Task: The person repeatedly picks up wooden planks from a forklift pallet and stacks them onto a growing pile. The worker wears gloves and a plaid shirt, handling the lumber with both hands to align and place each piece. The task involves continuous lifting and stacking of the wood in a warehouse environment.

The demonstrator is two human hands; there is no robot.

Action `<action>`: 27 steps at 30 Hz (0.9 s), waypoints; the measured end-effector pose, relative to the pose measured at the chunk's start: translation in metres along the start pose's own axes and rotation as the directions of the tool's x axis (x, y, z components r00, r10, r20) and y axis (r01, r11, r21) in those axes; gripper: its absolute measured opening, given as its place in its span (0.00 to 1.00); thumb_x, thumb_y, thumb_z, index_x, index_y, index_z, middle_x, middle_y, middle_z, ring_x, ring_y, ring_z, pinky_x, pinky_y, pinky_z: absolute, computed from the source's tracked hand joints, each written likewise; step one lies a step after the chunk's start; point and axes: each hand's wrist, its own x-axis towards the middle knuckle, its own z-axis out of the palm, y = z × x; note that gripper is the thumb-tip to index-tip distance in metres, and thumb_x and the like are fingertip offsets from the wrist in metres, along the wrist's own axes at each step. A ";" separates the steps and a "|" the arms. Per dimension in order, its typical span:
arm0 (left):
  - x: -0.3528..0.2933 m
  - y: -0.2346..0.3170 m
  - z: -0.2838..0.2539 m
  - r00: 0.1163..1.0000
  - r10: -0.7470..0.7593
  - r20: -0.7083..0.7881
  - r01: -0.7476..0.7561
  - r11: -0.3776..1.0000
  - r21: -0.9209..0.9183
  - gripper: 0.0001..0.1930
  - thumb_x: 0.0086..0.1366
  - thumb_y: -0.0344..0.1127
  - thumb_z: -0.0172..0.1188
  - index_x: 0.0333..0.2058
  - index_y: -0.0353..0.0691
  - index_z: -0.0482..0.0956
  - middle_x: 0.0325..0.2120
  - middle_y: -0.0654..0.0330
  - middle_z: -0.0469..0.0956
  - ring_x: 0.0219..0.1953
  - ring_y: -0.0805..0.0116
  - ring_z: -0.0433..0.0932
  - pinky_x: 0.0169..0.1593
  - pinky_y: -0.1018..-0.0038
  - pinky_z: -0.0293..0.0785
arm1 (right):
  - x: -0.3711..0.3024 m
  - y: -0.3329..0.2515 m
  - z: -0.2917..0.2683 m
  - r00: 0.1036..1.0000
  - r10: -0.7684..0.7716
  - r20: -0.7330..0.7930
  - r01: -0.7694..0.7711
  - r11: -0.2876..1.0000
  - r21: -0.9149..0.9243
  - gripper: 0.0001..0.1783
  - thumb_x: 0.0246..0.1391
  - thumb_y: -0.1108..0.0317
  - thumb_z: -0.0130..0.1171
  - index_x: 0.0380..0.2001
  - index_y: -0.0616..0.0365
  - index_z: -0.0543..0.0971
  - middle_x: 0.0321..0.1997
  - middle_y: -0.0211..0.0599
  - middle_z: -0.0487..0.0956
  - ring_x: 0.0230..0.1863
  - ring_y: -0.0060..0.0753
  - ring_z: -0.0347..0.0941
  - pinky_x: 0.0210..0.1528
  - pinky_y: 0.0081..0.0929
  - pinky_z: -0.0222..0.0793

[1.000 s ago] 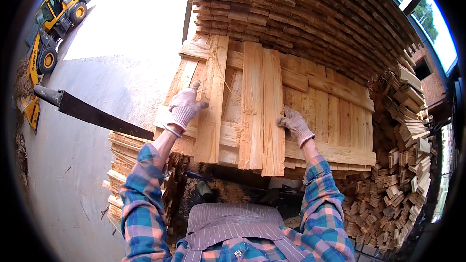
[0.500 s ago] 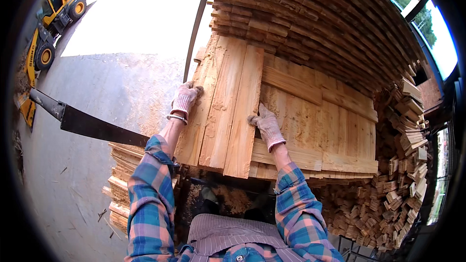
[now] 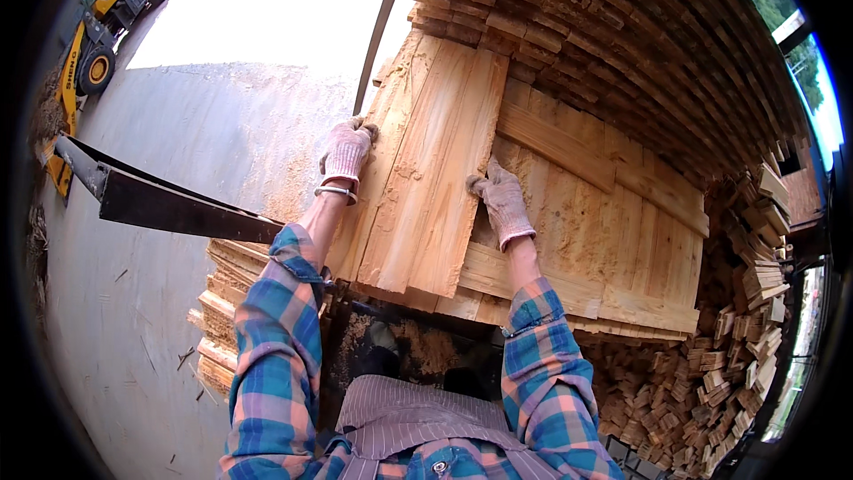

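out there, my pinkish knit-gloved left hand (image 3: 346,153) and matching right hand (image 3: 503,202) have their grip clamped on opposite edges of long, rough tan wooden planks (image 3: 426,178), side by side atop the flat, pale-wood board layer (image 3: 569,204)

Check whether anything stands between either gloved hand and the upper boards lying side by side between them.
Nothing visible does. The left hand is at the left edge of the upper boards, the right hand at their right edge, with no other object showing in between.
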 end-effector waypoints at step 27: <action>-0.103 -0.009 0.002 0.333 0.687 -0.646 -0.352 0.726 0.591 0.25 0.60 0.54 0.59 0.42 0.34 0.79 0.21 0.56 0.77 0.24 0.63 0.80 0.23 0.64 0.77 | 0.058 0.012 -0.050 0.914 -0.132 0.384 0.326 0.802 -0.500 0.16 0.58 0.74 0.54 0.49 0.67 0.77 0.38 0.40 0.81 0.38 0.25 0.75 0.43 0.21 0.71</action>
